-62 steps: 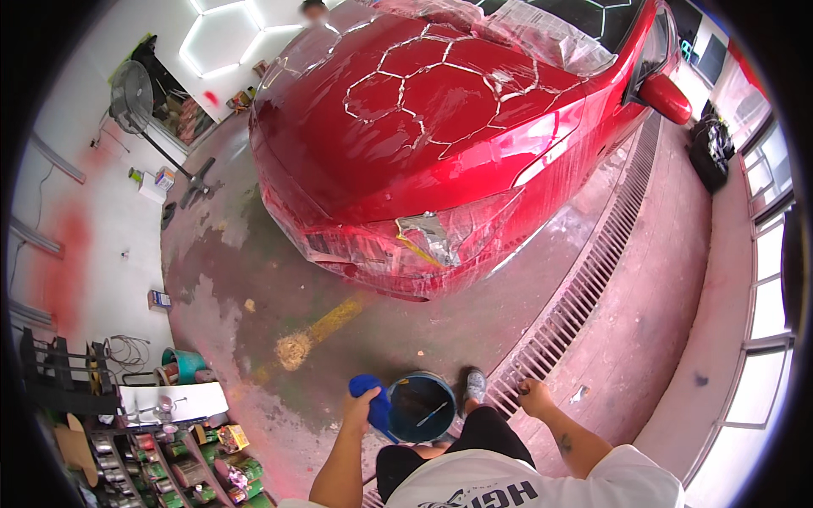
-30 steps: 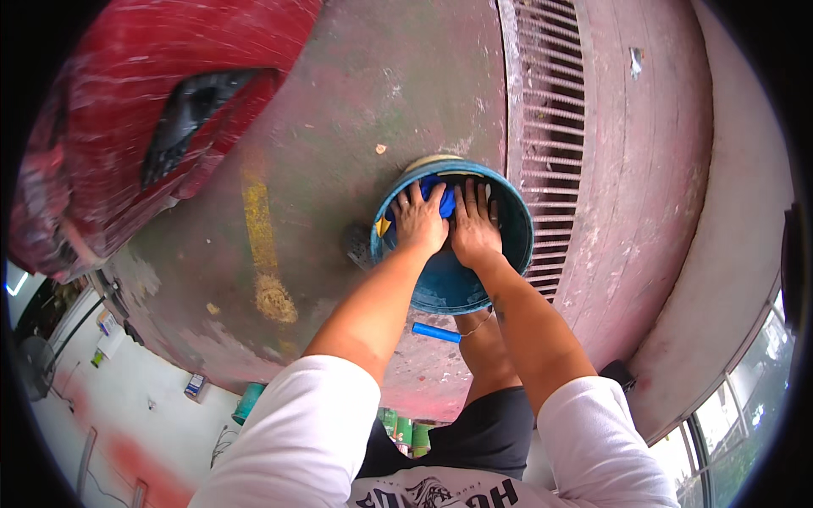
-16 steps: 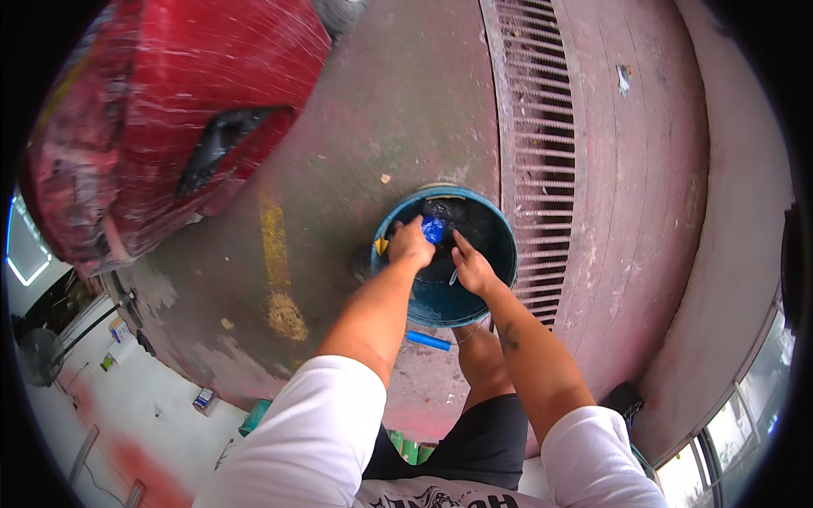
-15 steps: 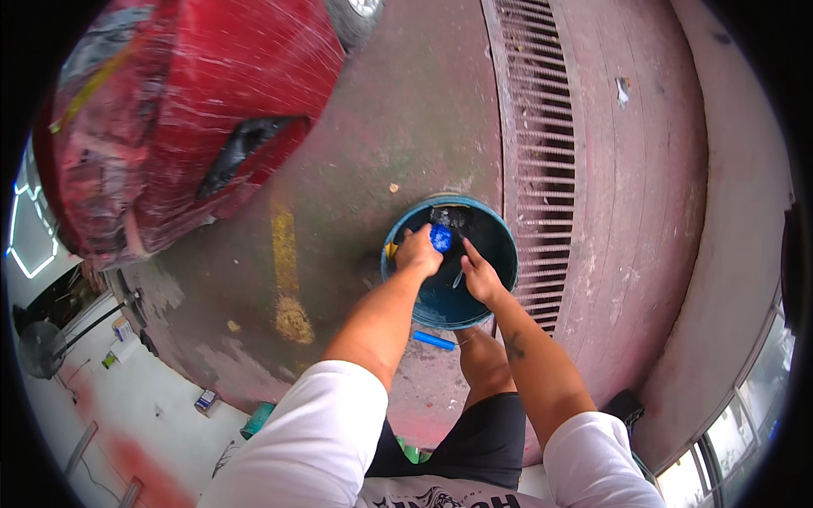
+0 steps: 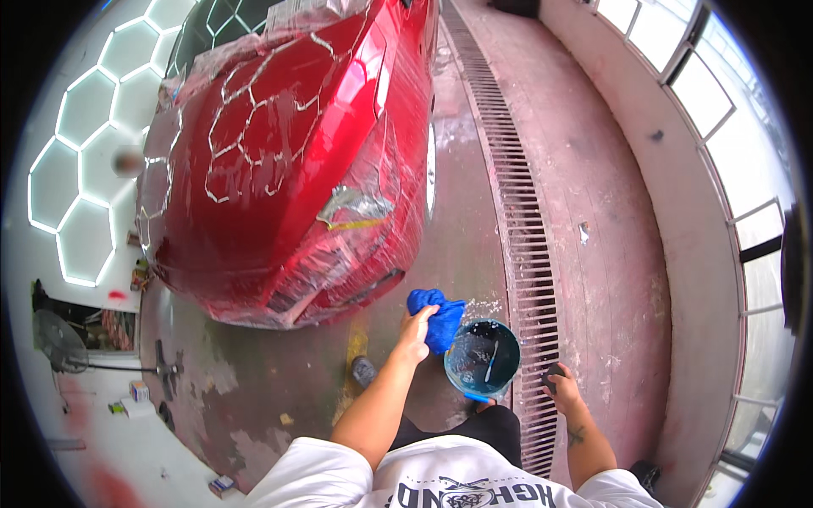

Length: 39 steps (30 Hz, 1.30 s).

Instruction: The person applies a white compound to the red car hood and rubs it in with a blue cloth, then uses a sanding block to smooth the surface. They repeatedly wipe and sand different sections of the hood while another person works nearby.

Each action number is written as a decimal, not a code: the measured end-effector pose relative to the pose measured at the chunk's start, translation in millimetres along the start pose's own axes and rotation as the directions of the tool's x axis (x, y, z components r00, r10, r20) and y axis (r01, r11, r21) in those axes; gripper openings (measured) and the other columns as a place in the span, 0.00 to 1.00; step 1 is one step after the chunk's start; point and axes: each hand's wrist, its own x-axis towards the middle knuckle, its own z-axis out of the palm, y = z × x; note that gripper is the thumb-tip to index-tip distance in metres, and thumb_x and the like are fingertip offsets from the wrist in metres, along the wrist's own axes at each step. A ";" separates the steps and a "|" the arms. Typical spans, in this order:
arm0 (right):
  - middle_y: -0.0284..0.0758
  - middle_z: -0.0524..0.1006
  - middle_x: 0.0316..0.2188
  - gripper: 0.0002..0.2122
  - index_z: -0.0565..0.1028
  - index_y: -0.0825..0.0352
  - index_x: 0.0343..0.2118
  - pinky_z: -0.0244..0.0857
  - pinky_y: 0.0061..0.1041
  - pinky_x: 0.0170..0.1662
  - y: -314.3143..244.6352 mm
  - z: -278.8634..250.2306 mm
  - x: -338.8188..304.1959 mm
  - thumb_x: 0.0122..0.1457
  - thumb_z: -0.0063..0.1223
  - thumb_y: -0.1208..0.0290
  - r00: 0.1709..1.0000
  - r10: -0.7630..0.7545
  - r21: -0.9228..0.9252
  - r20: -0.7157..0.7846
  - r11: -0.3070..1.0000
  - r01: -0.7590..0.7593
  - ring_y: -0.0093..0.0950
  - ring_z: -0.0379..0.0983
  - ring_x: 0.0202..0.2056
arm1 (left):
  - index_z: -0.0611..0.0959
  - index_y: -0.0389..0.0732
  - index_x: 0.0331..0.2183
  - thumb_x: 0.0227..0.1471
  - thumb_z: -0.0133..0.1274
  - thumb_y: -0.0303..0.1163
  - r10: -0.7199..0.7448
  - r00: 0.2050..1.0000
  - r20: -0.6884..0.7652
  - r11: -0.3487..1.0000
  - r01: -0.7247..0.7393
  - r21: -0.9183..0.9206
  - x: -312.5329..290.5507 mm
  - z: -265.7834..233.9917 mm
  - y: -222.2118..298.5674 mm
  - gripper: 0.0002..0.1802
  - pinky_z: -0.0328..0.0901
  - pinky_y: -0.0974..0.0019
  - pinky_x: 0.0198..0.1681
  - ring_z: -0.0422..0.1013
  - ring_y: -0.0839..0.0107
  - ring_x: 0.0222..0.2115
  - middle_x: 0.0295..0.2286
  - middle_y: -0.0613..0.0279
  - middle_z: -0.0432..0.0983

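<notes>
My left hand (image 5: 412, 339) is closed around a bunched blue cloth (image 5: 444, 322), held up just left of the bucket and toward the car. My right hand (image 5: 566, 392) is right of the bucket, above the floor grate, its fingers wrapped round a small dark pad-like object (image 5: 553, 376) whose kind I cannot make out. Between my arms stands a teal bucket (image 5: 452, 378) with dark liquid in it. A thin, light-coloured tool (image 5: 491, 362) lies inside, and a blue grip (image 5: 479, 398) sits on the bucket's handle at the near side.
A red car (image 5: 288, 229) with plastic film and paper over parts of it fills the upper left. The drain grate (image 5: 512, 186) runs along the floor on the right, beside a low wall (image 5: 618, 102). A standing fan (image 5: 61, 341) is at the far left.
Both hands have come out of the bucket. My left hand has lifted the blue cloth leftward, and my right has moved right with the dark object. The view has tilted up toward the car.
</notes>
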 end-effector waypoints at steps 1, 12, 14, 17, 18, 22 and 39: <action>0.33 0.77 0.55 0.32 0.69 0.50 0.73 0.76 0.42 0.49 -4.8 0.4 -14.3 0.67 0.60 0.77 1.000 -0.009 0.080 -0.016 0.997 0.010 0.34 0.75 0.54 | 0.84 0.45 0.53 0.60 0.68 0.35 -0.077 0.997 0.008 0.996 0.078 -0.044 -8.7 -5.2 33.0 0.20 0.82 0.51 0.45 0.86 0.58 0.41 0.43 0.58 0.86; 0.29 0.83 0.52 0.17 0.78 0.53 0.65 0.74 0.53 0.55 22.8 284.7 -123.5 0.78 0.48 0.60 0.997 -0.067 0.447 0.035 0.893 0.044 0.34 0.79 0.53 | 0.74 0.51 0.62 0.56 0.75 0.24 0.406 0.836 0.370 0.905 -0.424 -0.035 -88.6 -147.0 398.7 0.38 0.80 0.50 0.54 0.84 0.60 0.50 0.49 0.61 0.83; 0.29 0.82 0.52 0.18 0.77 0.52 0.67 0.72 0.50 0.59 16.1 358.0 -127.6 0.80 0.45 0.61 0.986 -0.138 0.339 0.098 0.936 0.097 0.32 0.78 0.52 | 0.74 0.50 0.62 0.53 0.72 0.16 0.471 0.832 0.295 0.838 -0.526 0.147 -76.7 -178.2 437.8 0.40 0.81 0.52 0.53 0.84 0.61 0.48 0.47 0.61 0.83; 0.27 0.80 0.54 0.20 0.74 0.52 0.72 0.70 0.46 0.61 -11.1 467.6 -134.7 0.81 0.46 0.64 0.955 -0.225 0.279 0.194 0.946 0.166 0.28 0.77 0.53 | 0.74 0.48 0.62 0.52 0.68 0.13 0.382 0.883 0.273 0.848 -0.452 0.277 -64.6 -180.5 470.1 0.40 0.81 0.53 0.51 0.84 0.62 0.47 0.44 0.61 0.82; 0.27 0.80 0.56 0.21 0.73 0.53 0.73 0.70 0.44 0.61 -25.0 503.1 -131.5 0.81 0.46 0.64 0.924 -0.280 0.281 0.260 0.937 0.205 0.27 0.77 0.53 | 0.74 0.48 0.62 0.51 0.68 0.12 0.379 0.861 0.340 0.840 -0.474 0.264 -56.1 -172.5 478.8 0.41 0.81 0.53 0.51 0.83 0.63 0.46 0.44 0.61 0.82; 0.36 0.80 0.61 0.22 0.72 0.64 0.73 0.71 0.38 0.65 -139.2 639.7 -126.5 0.81 0.46 0.65 0.659 -0.683 0.303 0.314 0.730 0.613 0.30 0.77 0.60 | 0.75 0.44 0.64 0.47 0.69 0.14 0.494 0.714 0.497 0.709 -0.661 0.245 -28.9 -75.0 493.0 0.43 0.80 0.56 0.50 0.83 0.63 0.44 0.44 0.61 0.80; 0.54 0.57 0.81 0.33 0.59 0.73 0.79 0.38 0.60 0.81 -340.0 777.5 -42.6 0.80 0.44 0.55 0.211 -0.934 -0.581 0.287 0.005 0.814 0.50 0.48 0.82 | 0.69 0.54 0.73 0.54 0.68 0.53 0.647 0.099 0.756 -0.686 -0.355 0.635 164.7 -3.5 573.2 0.50 0.57 0.28 0.73 0.61 0.33 0.70 0.71 0.38 0.61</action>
